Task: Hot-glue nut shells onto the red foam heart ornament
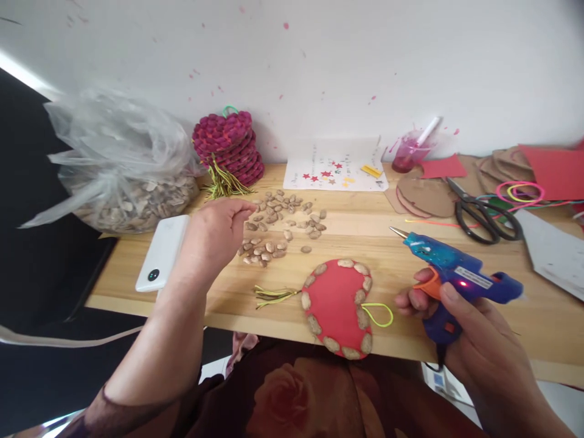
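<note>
My right hand (460,316) grips a blue glue gun (456,267) with an orange trigger, nozzle pointing up-left, a red light on its side. My left hand (219,234) reaches over a scatter of peanut shells (278,228), fingers curled together at the pile's left edge; what they pinch is hidden. Between the hands, at the table's front edge, lies a red gourd-shaped piece (337,304) rimmed with glued shells, with a yellow loop (381,313) on its right and a yellow-green tassel (274,296) on its left.
A plastic bag of shells (123,176) stands at the left, beside a white power bank (163,252). A stack of dark red shell-covered gourds (230,146), a sticker sheet (335,173), a pink cup (410,152), brown cardboard cut-outs (424,194), scissors (483,213) and coloured cords (522,193) lie behind.
</note>
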`<state>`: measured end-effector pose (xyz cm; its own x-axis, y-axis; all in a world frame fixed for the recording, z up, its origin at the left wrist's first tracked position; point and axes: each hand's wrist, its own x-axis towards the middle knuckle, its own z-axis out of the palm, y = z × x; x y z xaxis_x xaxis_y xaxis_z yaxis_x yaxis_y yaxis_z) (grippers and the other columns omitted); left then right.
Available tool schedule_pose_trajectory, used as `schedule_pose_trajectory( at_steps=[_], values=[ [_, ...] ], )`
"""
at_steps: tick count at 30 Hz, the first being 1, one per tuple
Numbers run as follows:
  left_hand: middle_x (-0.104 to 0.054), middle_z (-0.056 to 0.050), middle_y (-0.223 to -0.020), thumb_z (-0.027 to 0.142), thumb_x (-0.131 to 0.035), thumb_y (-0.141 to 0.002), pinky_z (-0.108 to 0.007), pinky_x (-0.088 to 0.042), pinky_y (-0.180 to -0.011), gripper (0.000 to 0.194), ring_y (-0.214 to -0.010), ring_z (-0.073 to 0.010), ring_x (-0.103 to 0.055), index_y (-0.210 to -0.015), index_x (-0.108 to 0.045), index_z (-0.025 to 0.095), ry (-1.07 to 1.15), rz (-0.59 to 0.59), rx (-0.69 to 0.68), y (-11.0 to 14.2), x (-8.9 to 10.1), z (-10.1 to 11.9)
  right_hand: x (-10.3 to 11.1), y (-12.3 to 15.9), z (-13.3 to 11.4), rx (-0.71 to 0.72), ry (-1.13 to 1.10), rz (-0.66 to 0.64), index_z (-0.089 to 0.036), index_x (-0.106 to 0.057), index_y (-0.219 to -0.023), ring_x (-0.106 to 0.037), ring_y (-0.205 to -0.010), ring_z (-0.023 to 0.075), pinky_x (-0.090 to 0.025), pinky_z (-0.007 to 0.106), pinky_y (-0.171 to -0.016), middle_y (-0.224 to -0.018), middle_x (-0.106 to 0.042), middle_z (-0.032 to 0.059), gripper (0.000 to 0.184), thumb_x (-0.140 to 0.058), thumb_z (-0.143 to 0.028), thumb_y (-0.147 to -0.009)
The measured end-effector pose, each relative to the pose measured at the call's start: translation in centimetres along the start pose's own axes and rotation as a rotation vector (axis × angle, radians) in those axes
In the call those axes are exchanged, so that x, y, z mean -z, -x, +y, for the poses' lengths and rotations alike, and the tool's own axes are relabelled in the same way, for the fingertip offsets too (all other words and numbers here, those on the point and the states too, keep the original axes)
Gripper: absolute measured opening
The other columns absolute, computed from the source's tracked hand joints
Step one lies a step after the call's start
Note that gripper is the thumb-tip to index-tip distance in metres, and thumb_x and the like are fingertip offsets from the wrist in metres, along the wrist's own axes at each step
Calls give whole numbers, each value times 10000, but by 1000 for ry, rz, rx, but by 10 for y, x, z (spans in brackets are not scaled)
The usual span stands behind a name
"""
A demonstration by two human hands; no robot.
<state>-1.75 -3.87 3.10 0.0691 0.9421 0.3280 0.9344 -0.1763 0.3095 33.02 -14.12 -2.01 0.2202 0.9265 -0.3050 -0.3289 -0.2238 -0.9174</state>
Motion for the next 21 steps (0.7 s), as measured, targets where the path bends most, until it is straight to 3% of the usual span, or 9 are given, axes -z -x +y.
schedule_pose_trajectory(
  at_steps=[6,14,21],
  values=[
    [-758,-65,-996,263,-549,-925,-356,-542,-903,268,-926,-239,-698,-1108,-740,224,-73,40,47,-1,6,-20,-2,1,-2,-53,4,50,-277,-787,-818,-726,-686,299,-676,428,-655,-639,-649,50,297,-908,-479,-637],
    [-761,-90,-976,223,-591,-901,-396,-530,-912,269,-934,-270,-697,-1122,-737,177,-121,61,110,-3,1,-23,-5,-3,-5,-92,26,133,-247,-775,-713,-693,-565,209,-645,250,-530,-620,-708,63,439,-984,-498,-420],
    [-785,-71,-982,344,-627,-927,-412,-494,-906,186,-976,-297,-697,-937,-769,224,-142,9,41,0,-7,-20,-5,-1,-4,-27,23,78,-269,-792,-736,-681,-549,219,-630,288,-493,-587,-664,46,340,-946,-504,-544]
  ],
)
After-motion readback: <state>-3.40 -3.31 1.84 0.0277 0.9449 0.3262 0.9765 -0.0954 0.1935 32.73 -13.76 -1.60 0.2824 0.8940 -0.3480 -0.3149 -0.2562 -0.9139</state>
